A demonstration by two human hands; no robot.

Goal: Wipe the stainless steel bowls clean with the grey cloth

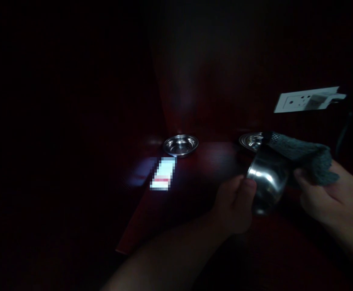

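Observation:
A shiny steel bowl (268,178) is tilted on its side in front of me. My left hand (235,204) is closed on its left rim, with the thumb pressed against the metal. On the other side, my right hand (330,192) grips a grey-green cloth (308,155) with a small checked patch at one end. The cloth lies against or just behind the bowl's upper right edge; the dark light hides the exact contact. Fingers behind the bowl and under the cloth are out of sight.
A shallow steel bowl (181,145) rests on the dark red surface, beside a lit, blurred-out phone (163,173). More steel dishware (251,140) stands partly behind the held bowl. A white wall socket (297,100) with a plug and cable is at right. Most surroundings are dark.

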